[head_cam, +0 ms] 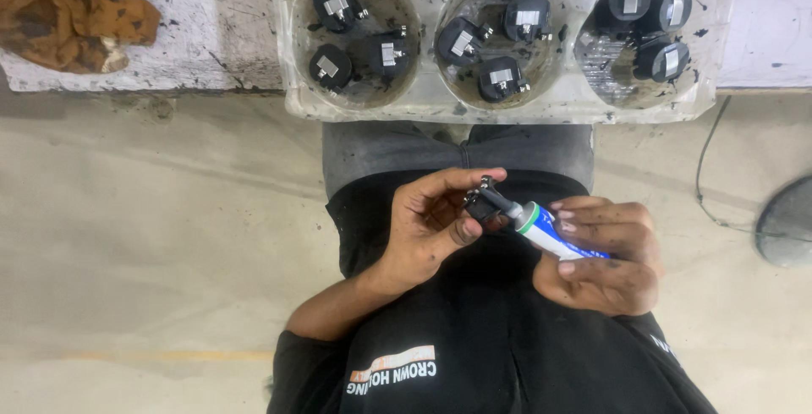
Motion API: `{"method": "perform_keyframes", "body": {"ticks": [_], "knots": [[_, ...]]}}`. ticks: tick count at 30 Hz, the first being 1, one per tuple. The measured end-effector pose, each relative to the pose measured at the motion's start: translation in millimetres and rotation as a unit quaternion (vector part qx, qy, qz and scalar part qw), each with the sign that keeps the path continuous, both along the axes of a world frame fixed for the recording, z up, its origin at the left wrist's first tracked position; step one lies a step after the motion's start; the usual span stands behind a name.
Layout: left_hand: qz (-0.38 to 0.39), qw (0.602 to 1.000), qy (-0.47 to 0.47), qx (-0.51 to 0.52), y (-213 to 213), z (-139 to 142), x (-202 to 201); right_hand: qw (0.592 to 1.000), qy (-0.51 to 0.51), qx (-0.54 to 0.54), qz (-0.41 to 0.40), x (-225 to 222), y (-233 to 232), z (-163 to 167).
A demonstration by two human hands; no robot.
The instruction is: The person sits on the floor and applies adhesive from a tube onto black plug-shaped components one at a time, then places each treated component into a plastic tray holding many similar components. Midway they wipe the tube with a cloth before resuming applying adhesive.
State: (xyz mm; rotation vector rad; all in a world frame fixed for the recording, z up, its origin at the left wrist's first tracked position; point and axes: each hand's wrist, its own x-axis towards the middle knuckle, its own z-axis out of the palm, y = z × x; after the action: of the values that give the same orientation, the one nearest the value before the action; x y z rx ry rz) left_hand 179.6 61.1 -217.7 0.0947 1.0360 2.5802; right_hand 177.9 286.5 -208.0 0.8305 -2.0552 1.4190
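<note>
Head view: left hand (pixel 431 219) is pinching a small black part with metal pins (pixel 482 204) between thumb and curled fingers, holding it near the middle of the frame, above the person's lap. Right hand (pixel 605 253) is gripping a tube with a white, green and blue body (pixel 550 232), fingers wrapped closed around its rear end; the grey nozzle (pixel 501 203) is touching the small black part. Both hands are showing dark smudges on the fingers.

Farther off, a clear plastic tray (pixel 507 109) with three round wells is resting on the far edge of a white, stained bench (pixel 194 25), directly beyond the grey trousers (pixel 381 156). Left well (pixel 359 38) is holding four black parts with metal tabs, middle well (pixel 499 38) is holding four, and right well (pixel 647 33) is holding a tight cluster of dark round parts; the exact count there cannot be told. A brown, stained rag (pixel 72 8) is lying at the far left on the bench. A thin cable (pixel 706 169) is running down the right side toward a dark round object (pixel 787 219) on the floor.
</note>
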Motion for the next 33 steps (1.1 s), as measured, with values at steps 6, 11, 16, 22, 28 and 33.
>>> {"method": "perform_keyframes", "body": {"ticks": [6,11,16,22,28,33], "knots": [[-0.006,1.0,-0.009,0.001,-4,-3,-3,1.0,-0.008,-0.018,-0.016,0,0,-5],[-0.005,1.0,-0.016,0.006,-3,-7,-3,1.0,-0.007,-0.022,-0.01,-2,1,-7],[-0.002,0.998,-0.026,0.054,-1,-9,-2,0.999,-0.039,-0.003,0.001,-4,4,6],[-0.007,0.999,-0.047,0.001,1,18,-10,0.997,-0.068,-0.007,-0.032,1,10,19],[0.038,0.945,0.177,-0.27,-6,79,-52,0.965,0.064,-0.2,-0.154,-3,29,6],[0.066,0.791,0.347,-0.499,-12,106,-172,0.963,0.104,-0.203,-0.143,1,47,13]]}}
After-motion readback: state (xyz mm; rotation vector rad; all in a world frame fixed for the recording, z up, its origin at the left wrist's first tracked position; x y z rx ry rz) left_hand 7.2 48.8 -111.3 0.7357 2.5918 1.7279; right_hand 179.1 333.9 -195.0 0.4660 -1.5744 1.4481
